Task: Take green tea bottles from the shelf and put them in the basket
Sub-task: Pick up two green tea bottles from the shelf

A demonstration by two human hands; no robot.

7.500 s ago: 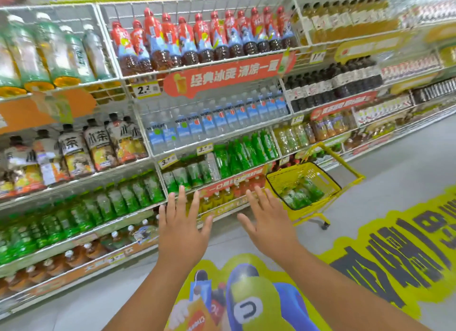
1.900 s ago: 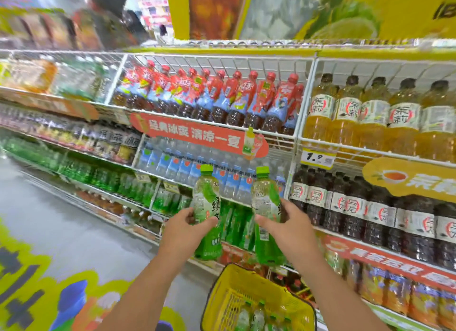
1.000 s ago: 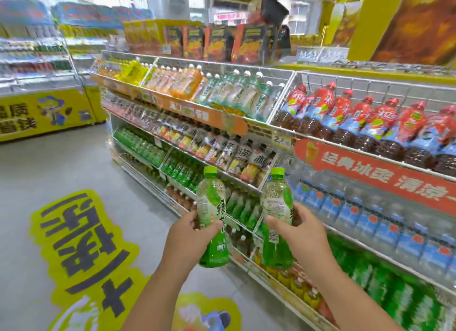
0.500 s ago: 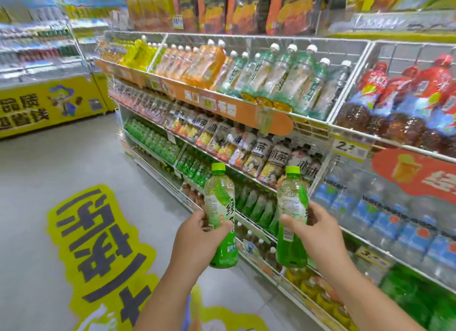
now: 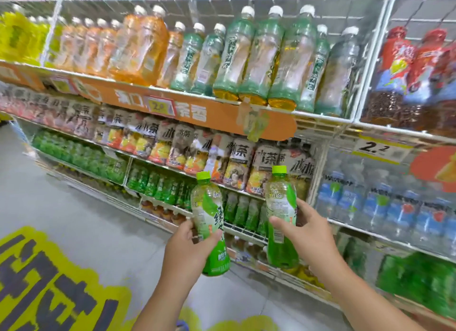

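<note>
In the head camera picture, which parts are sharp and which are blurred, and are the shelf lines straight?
Head view: the two held green tea bottles, left hand and right hand are fairly sharp; the shelf edges smear toward the frame borders, especially the right; wide-angle distortion bows and tilts its lines; lighting is even, with no harsh shadows.

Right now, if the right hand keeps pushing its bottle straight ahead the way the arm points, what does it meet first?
Probably the shelf rail and the dark green bottles behind it; the right hand holds its green tea bottle just before them. Depth is unclear.
</note>
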